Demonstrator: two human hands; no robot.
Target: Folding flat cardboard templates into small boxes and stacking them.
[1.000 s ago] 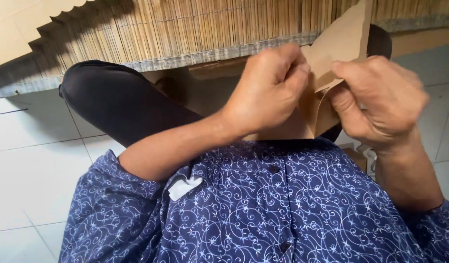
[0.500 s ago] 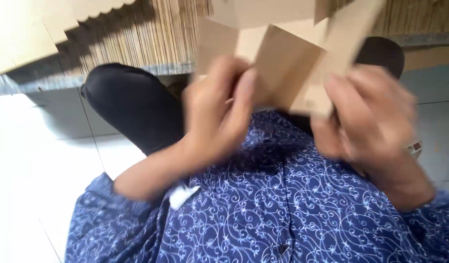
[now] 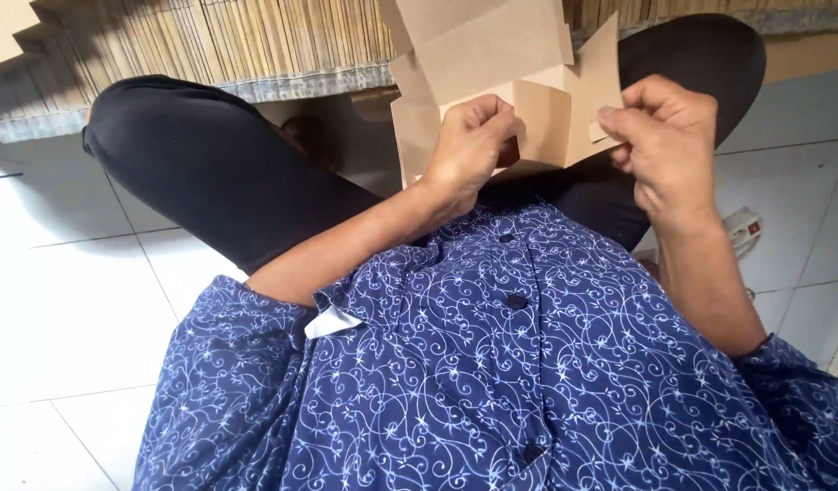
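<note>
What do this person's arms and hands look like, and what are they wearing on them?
Both hands, left and right, are bare: no gloves, rings or watch show. The forearms are uncovered. The sleeves are pushed up near the elbows, dark blue with a white swirl pattern and a pale inner cuff.

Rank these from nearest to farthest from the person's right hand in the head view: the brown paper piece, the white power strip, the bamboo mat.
1. Brown paper piece: pinched in the right hand.
2. White power strip: on the floor tiles, just below and to the right.
3. Bamboo mat: far off at upper left.
</note>
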